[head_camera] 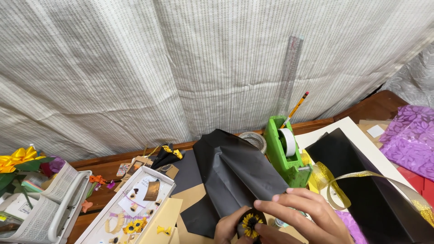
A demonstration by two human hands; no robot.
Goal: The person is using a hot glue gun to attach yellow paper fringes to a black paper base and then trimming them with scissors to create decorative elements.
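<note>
A folded, cone-shaped wrap of black paper (235, 174) lies over the middle of the table, its narrow end near the bottom edge of the view. At that end a small yellow paper sunflower (249, 224) sits between my hands. My left hand (228, 230) grips the narrow end of the black paper from below. My right hand (300, 214) lies over the wrap, fingertips pressing the paper's edge just above the flower. A gold ribbon (332, 183) curls to the right of my right hand.
A green tape dispenser (285, 151) stands behind the wrap, with a tape roll (254, 139), a clear ruler (289, 72) and a pencil (296, 108). A black box (366, 180) and purple floral paper (411, 138) lie right. A white tray (135, 201) of small decorations and a white basket (49, 203) sit left.
</note>
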